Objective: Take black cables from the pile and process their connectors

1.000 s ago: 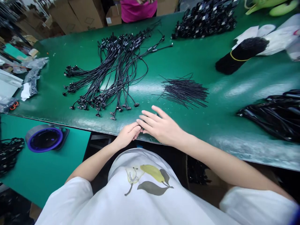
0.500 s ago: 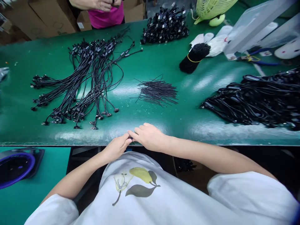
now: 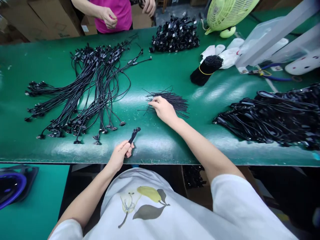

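We're live over a long, glossy green worktop, and it's loaded! At the far side, a co-worker in a magenta top stands with both hands raised in front, well apart from ours, near a pale green desk fan. Across the surface we have a wide spread of thin black cables with small connectors on our left, a dense heap of black connector leads at the far edge, a tangled mound of thicker black cable on our right, and a black bundle cinched with a yellow band. Now to the centre: a loose spray of short, thin black wires, with our right hand resting on its near edge, fingers extended and nothing visibly pinched. Our left hand is curled firmly around a short black cable end, which stands up from the grip just above the worktop's front edge. The step in hand looks like matching a wire to that held cable end, and lifting one wire would call for a tight pinch of the right fingers.
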A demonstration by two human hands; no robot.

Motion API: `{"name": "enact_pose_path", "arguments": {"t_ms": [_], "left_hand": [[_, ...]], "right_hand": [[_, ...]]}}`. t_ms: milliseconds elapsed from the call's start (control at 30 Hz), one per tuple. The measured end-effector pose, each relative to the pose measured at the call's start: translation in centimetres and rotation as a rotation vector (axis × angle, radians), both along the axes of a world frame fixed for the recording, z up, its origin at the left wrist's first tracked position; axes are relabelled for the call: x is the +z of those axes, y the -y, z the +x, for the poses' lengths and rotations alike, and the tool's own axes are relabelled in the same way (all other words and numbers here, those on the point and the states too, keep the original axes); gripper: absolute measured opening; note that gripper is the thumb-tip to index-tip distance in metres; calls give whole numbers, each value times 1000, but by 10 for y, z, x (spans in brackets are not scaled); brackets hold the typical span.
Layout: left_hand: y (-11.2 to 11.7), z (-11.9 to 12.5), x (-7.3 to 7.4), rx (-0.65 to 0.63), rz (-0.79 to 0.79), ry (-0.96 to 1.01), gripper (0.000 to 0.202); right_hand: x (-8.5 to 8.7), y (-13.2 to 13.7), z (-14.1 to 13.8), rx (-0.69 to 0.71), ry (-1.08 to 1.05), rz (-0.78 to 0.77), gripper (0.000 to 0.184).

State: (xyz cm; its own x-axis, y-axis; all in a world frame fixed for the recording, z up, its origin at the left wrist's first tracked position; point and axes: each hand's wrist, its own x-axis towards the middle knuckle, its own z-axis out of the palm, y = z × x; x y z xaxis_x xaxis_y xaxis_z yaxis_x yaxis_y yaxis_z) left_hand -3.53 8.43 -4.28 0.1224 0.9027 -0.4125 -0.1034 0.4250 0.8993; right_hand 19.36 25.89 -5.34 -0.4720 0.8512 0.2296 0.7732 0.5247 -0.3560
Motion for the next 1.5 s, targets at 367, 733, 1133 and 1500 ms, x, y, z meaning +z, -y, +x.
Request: {"name": "enact_pose_path", "arguments": {"t_ms": [367,733,1133,1500], "left_hand": [[-8,7,22,191,13,292,36],[3,19,5,185,207,116,37],[15,-15,6,-33,414,-481,26],[14,-11,1,-206,89,-377,65]], "right_hand": [[15,20,-30,8,-326,-16,24],[12,145,-68,5,-621,-357,27],[46,140,-75,733,259,458,35],[64,145,-87,873,788,677,33]]}}
